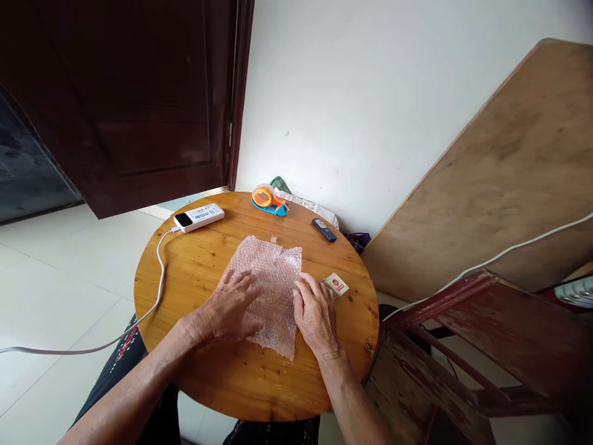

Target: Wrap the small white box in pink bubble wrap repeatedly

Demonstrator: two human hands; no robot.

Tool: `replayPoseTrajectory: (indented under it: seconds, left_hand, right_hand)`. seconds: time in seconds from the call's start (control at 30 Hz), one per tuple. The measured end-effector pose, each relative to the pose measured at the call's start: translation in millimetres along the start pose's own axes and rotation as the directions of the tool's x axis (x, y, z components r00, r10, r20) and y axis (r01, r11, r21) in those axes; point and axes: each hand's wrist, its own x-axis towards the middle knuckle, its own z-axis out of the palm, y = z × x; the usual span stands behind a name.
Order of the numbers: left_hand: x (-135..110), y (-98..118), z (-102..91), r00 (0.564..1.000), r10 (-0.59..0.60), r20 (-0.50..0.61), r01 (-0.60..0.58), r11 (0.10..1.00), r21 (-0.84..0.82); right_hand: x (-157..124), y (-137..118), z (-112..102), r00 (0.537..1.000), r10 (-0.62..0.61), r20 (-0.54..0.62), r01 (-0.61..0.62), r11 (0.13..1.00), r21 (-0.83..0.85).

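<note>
A sheet of clear, pinkish bubble wrap [273,290] lies flat on the round wooden table [185,296] in front of me. My left hand [234,306] is over its left side, palm down and fingers spread, with nothing gripped. At the right edge of the wrap, my right hand [315,312] has its thumb and fingers drawn together on the sheet's border. Just beyond the right hand is a small printed card [336,283] with a red mark, partly covered by the fingers.
A white power bank [199,217] with a cable [160,272] sits at the table's left. Toward the back are an orange-and-blue tape dispenser [269,199] and a dark blue handheld device [323,229]. A worn red wooden chair [500,334] stands at right, near a leaning board [500,154].
</note>
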Motion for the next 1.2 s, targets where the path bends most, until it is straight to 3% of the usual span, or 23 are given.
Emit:
replayPoseTrajectory:
  seconds: [0.13, 0.27, 0.37, 0.47, 0.67, 0.8, 0.9, 1.0, 1.1, 1.2]
  left_hand:
    - [-9.1, 28.3, -2.7, 0.992, 0.115, 0.043, -0.115, 0.993, -0.010]
    - [-14.9, 34.0, 9.1, 0.981, 0.186, 0.052, -0.179, 0.977, -0.120]
    - [-17.1, 27.5, 18.1, 0.983, 0.181, 0.035, -0.172, 0.969, -0.179]
    - [-18.6, 25.0, 19.5, 0.982, 0.188, 0.008, -0.183, 0.962, -0.202]
    - [-27.9, 26.0, 11.1, 0.971, 0.120, -0.209, -0.156, 0.974, -0.166]
    - [-36.0, 16.1, 14.4, 0.960, 0.036, -0.277, -0.079, 0.986, -0.145]
    - [-38.1, 11.1, 19.3, 0.964, 0.017, -0.267, -0.057, 0.989, -0.140]
    - [-37.1, 10.3, 21.2, 0.968, 0.011, -0.253, -0.049, 0.988, -0.143]
    - [-36.2, 11.0, 20.5, 0.971, 0.006, -0.240, -0.042, 0.989, -0.143]
    - [-36.6, 11.7, 19.1, 0.975, 0.010, -0.222, -0.043, 0.988, -0.148]
  right_hand:
    - [1.2, 0.5, -7.1, 0.994, 0.047, -0.101, -0.053, 0.997, -0.052]
    - [1.0, 12.7, -10.5, 0.940, 0.281, -0.193, -0.303, 0.948, -0.098]
    - [0.1, 28.6, -5.6, 0.865, 0.483, -0.133, -0.496, 0.865, -0.082]
    - [-2.4, 43.7, 4.4, 0.819, 0.574, -0.020, -0.574, 0.818, -0.026]
    - [-6.4, 60.9, 16.1, 0.844, 0.506, -0.175, -0.477, 0.859, 0.185]
    - [4.1, 40.1, -3.1, 0.848, 0.484, -0.215, -0.360, 0.825, 0.436]
    - [19.0, 5.8, -23.5, 0.928, 0.351, -0.125, -0.229, 0.802, 0.552]
    - [33.2, -24.7, -28.8, 0.990, 0.138, -0.025, -0.095, 0.788, 0.609]
    - [38.6, -38.3, -13.7, 0.997, 0.014, 0.071, -0.055, 0.781, 0.622]
    - [34.3, -37.2, 5.4, 0.982, -0.025, 0.190, -0.100, 0.776, 0.622]
